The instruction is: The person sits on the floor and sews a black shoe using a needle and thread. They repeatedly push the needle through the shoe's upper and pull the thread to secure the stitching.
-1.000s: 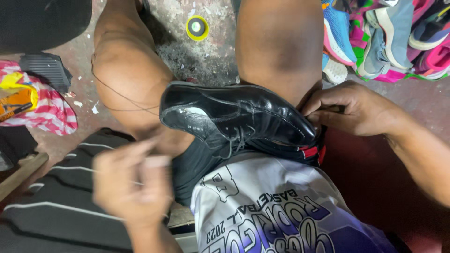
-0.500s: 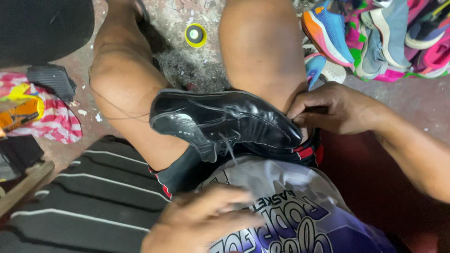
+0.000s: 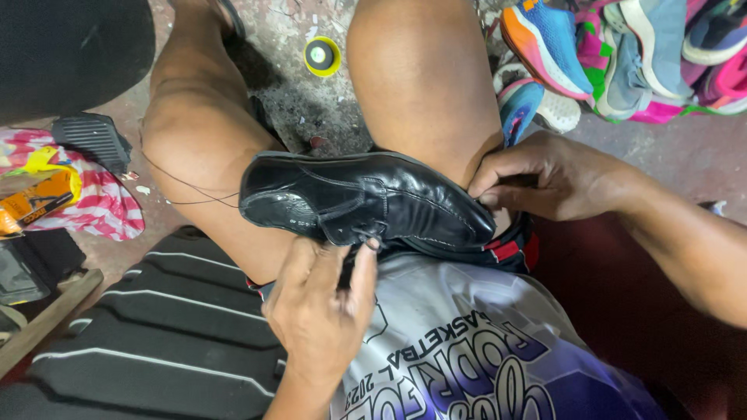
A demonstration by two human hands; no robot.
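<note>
Black leather shoe point(image 3: 366, 204) lies sideways across the lap, braced against the thigh; right hand point(image 3: 545, 175) pinches its end at 3 o'clock, left hand point(image 3: 323, 307) pinches its edge at 6 (thread point(image 3: 187, 190) trails toward 9).

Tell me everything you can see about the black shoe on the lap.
The black shoe is a glossy, leather-looking dress shoe with stitched seams, lying across the person's lap on its side. One end reaches the left knee, the other the right thigh. The left hand touches its lower edge at mid-length; the right hand pinches at its right end. A thin thread trails from its left end over the left knee.
</note>
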